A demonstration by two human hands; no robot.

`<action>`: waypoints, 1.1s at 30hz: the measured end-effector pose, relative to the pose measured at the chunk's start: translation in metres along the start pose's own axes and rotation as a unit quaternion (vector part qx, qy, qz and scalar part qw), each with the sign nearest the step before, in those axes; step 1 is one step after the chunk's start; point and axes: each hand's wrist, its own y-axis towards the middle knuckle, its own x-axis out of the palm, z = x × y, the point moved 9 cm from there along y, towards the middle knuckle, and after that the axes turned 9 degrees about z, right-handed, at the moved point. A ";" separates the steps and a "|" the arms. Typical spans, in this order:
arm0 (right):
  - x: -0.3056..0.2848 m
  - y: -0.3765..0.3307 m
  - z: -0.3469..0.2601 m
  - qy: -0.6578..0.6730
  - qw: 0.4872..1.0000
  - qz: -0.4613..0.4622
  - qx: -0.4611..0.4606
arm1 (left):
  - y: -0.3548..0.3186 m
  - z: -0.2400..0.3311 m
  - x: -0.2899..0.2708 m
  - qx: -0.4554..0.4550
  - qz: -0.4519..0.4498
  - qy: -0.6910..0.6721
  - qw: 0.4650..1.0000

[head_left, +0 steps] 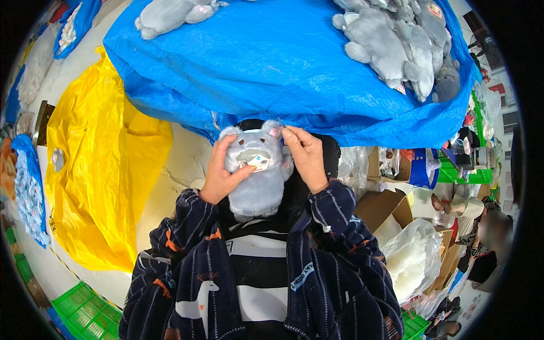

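A grey plush toy (258,190) with small rounded ears, pink inside, faces me upright in front of my chest. Its open mouth shows a pale patch with a small blue spot, too small to make out. My left hand (222,175) grips the toy's head from the left side, thumb across the mouth and fingers behind the ear. At the opposite ear, my right hand (306,156) has thumb and forefinger pinched together at the ear's edge. The fingertips partly hide what they pinch.
Ahead lies a big blue sheet (243,73) with a heap of grey plush toys (391,51) at its far right and another plush (170,17) far left. A yellow sheet (102,187) hangs at left. Right are cardboard boxes (385,207), a clear bag of white stuffing (411,260) and another person (487,238).
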 end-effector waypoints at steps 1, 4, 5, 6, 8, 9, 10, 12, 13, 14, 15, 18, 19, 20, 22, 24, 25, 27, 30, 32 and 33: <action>-0.004 0.003 -0.005 -0.040 0.999 -0.006 -0.030 | 0.000 -0.001 -0.001 0.000 0.002 0.002 1.000; -0.008 -0.008 -0.024 -0.124 0.986 -0.029 -0.111 | -0.003 -0.007 0.000 -0.027 -0.021 0.002 0.999; -0.006 -0.011 -0.024 -0.156 0.982 -0.039 -0.104 | -0.004 -0.009 0.000 -0.030 -0.021 -0.002 0.999; -0.005 -0.012 -0.023 -0.175 0.977 -0.033 -0.119 | -0.004 -0.009 0.001 -0.033 -0.022 -0.007 0.999; -0.002 -0.016 -0.020 -0.213 0.965 -0.022 -0.148 | -0.005 -0.010 0.002 -0.034 -0.024 -0.009 0.999; 0.001 -0.015 -0.021 -0.215 0.966 -0.023 -0.140 | -0.004 -0.009 0.002 -0.032 -0.024 -0.007 0.999; 0.002 -0.014 -0.018 -0.186 0.972 -0.015 -0.140 | -0.004 -0.009 0.002 -0.030 -0.024 -0.004 0.999; 0.005 -0.014 -0.006 -0.129 0.982 0.001 -0.138 | -0.004 -0.010 0.002 -0.035 -0.019 -0.007 0.999; 0.006 -0.014 0.007 -0.093 0.993 -0.003 -0.078 | -0.005 -0.012 0.002 -0.037 -0.015 -0.009 0.999; 0.006 -0.014 0.020 -0.046 0.999 -0.006 -0.010 | -0.004 -0.012 0.002 -0.034 -0.009 -0.014 0.999; 0.008 -0.015 0.029 0.002 0.998 -0.010 0.059 | -0.004 -0.014 0.001 -0.033 -0.002 -0.016 0.999; 0.002 -0.011 0.025 0.003 0.996 -0.031 0.082 | -0.004 -0.013 -0.001 -0.033 0.004 -0.024 0.999; -0.003 -0.007 0.014 -0.019 0.999 -0.023 0.017 | -0.004 -0.012 0.000 -0.034 0.005 -0.027 0.999; -0.007 -0.005 0.004 -0.041 0.998 -0.015 -0.048 | -0.003 -0.010 0.000 -0.032 0.004 -0.024 0.999; -0.007 -0.004 -0.003 -0.065 0.997 -0.029 -0.001 | -0.003 -0.007 -0.001 -0.027 0.003 -0.015 1.000; 0.003 0.002 0.000 -0.067 0.997 -0.035 0.003 | -0.002 -0.006 0.001 -0.014 0.003 -0.002 1.000; 0.011 0.002 -0.014 -0.094 0.993 -0.033 -0.063 | -0.002 -0.004 0.001 -0.008 0.003 0.004 1.000; 0.026 0.004 -0.025 -0.187 0.967 -0.042 -0.169 | -0.002 -0.003 0.001 -0.006 -0.002 0.015 1.000; 0.035 0.005 -0.020 -0.153 0.978 -0.058 -0.130 | 0.000 0.001 0.001 0.001 -0.005 0.030 1.000; 0.037 0.005 0.010 0.020 0.995 -0.079 0.064 | 0.000 0.002 0.000 0.003 -0.004 0.031 1.000; 0.044 -0.004 0.018 0.312 0.910 -0.130 0.240 | -0.001 0.000 -0.002 0.003 0.000 0.028 1.000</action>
